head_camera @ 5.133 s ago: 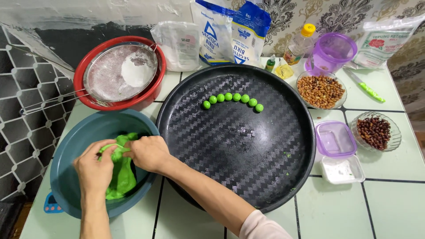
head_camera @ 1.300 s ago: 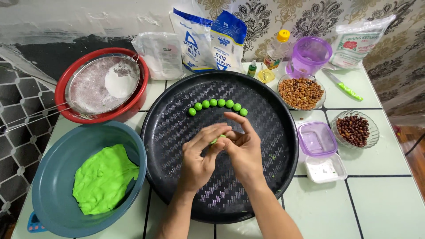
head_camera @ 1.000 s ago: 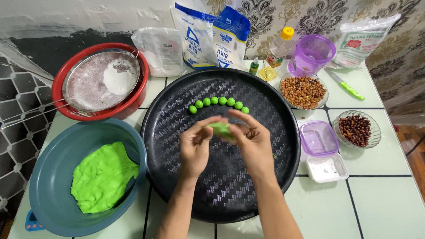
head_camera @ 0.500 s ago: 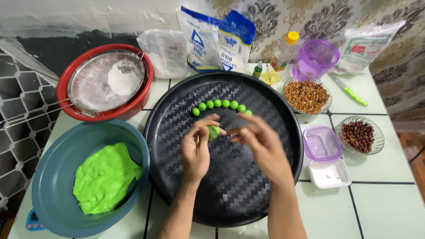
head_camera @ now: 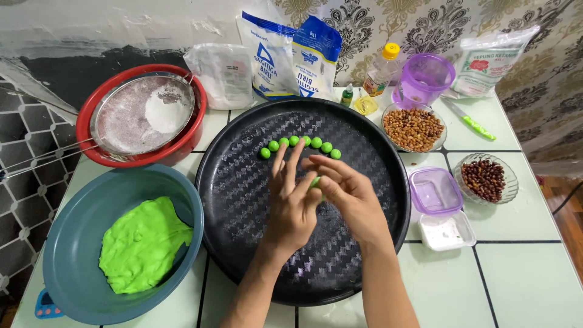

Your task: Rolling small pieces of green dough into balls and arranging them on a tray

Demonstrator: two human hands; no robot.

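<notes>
Over the black round tray (head_camera: 243, 200), our left hand (head_camera: 291, 203) and right hand (head_camera: 349, 197) press together around a small green dough piece (head_camera: 315, 181), mostly hidden, probably a ball, near the row of green balls (head_camera: 299, 146).

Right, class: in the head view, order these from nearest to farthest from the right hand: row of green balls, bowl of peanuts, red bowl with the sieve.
From the right hand:
1. Row of green balls, just beyond the fingertips.
2. Bowl of peanuts, back right.
3. Red bowl with the sieve, far back left.
</notes>
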